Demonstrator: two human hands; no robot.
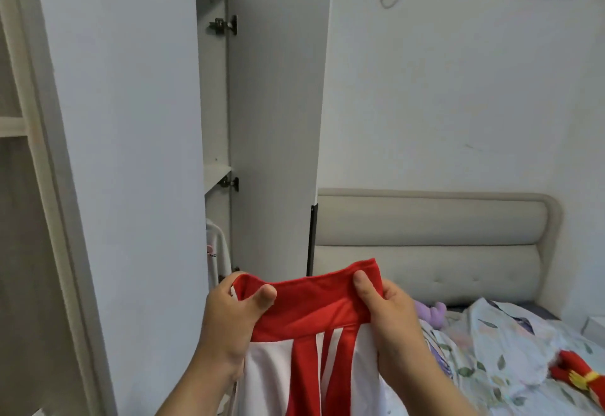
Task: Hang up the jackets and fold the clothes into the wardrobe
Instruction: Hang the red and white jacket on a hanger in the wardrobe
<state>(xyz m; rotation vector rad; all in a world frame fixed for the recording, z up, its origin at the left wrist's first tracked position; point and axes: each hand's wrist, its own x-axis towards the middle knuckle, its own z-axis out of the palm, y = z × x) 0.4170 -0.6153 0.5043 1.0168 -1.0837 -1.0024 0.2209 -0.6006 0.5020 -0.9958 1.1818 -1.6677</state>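
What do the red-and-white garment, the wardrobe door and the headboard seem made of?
The red-and-white garment: probably smooth synthetic knit, slightly shiny, draping softly. The wardrobe door: likely matte white laminated board, flat and plain-edged. The headboard: padded beige leather or imitation, smooth with tufted dimples; which, I cannot tell.

The garment (307, 334) at 6 o'clock had a solid red band on top. Below it was white cloth with red stripes running down. The wardrobe door (278, 121) at 12 o'clock was plain white. The headboard (425, 235) at 3 o'clock was beige. The sheet (491, 350) at 4 o'clock was pale with green leaves, and the toy (432, 312) was purple.
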